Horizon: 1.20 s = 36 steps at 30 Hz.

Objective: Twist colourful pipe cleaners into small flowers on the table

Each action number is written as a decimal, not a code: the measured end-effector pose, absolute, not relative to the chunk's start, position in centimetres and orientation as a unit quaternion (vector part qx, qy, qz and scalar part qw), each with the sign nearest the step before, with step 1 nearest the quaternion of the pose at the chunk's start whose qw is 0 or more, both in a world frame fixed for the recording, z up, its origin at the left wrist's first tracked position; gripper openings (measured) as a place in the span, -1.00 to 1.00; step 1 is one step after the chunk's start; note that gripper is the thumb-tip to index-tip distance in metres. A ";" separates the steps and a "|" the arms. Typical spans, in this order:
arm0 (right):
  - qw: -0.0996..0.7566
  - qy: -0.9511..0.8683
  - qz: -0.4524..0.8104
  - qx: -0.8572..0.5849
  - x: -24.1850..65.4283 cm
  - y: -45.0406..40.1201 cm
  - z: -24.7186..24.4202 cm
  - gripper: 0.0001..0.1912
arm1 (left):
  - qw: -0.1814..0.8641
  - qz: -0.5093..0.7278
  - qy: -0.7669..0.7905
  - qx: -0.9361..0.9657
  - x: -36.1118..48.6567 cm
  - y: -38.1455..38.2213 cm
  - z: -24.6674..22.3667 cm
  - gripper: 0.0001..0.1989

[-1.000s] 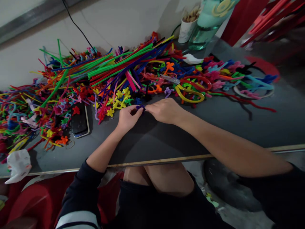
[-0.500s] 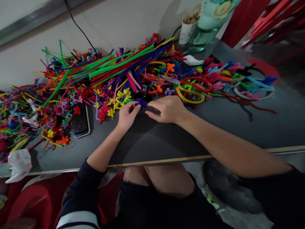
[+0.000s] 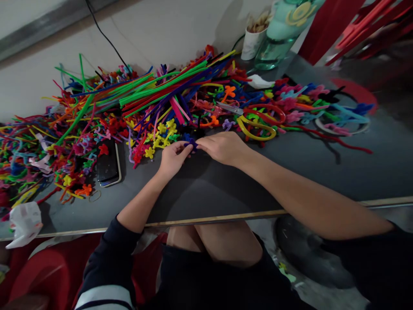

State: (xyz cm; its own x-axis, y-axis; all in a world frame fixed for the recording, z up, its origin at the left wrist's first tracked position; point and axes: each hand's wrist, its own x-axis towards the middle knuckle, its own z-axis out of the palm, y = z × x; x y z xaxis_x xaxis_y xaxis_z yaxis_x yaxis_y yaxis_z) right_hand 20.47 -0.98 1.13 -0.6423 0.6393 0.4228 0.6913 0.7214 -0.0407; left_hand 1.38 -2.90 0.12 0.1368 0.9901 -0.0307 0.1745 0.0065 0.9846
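The person's left hand (image 3: 174, 162) pinches a small dark purple fuzzy piece (image 3: 191, 145) just above the tabletop (image 3: 206, 189), and the right hand (image 3: 226, 148) pinches its other side. Shaping it well seems to call for a firm left pinch and small, even right-hand bends. Beyond lie yellow flowers (image 3: 161, 137), then straight fuzzy stems (image 3: 164, 88).

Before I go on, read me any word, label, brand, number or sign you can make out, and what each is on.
No text can be read here.
Bottle: a pale yellow emblem, no letters legible.
Cup: a faint pattern, no words legible.
Yellow strip at far left: any marks are too small and blurred to read.
White wrapper: faint orange patches, nothing legible.
Phone: dark, nothing legible.
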 end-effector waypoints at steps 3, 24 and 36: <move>0.204 -0.907 -0.058 -0.364 20.5 -1.0 1.2 -0.69 | 0.491 0.420 0.506 0.571 1.4 -2.9 0.0 -0.80; 0.195 -0.931 -0.047 -0.303 20.7 -1.4 2.0 -0.64 | 0.507 0.398 0.479 0.596 1.5 -2.9 0.0 -0.84; 0.369 -0.805 0.220 -0.410 20.7 -1.2 1.9 -0.77 | 0.467 0.457 0.495 0.572 1.1 -2.4 -0.6 -0.78</move>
State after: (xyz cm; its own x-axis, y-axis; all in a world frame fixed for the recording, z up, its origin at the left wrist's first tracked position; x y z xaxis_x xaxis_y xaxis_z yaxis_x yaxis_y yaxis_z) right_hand 20.74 -1.18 1.87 -0.3913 0.8223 0.4132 0.4984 0.5669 -0.6559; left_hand 1.11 -2.44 -0.55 0.0920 0.9940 0.0596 0.1401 -0.0722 0.9875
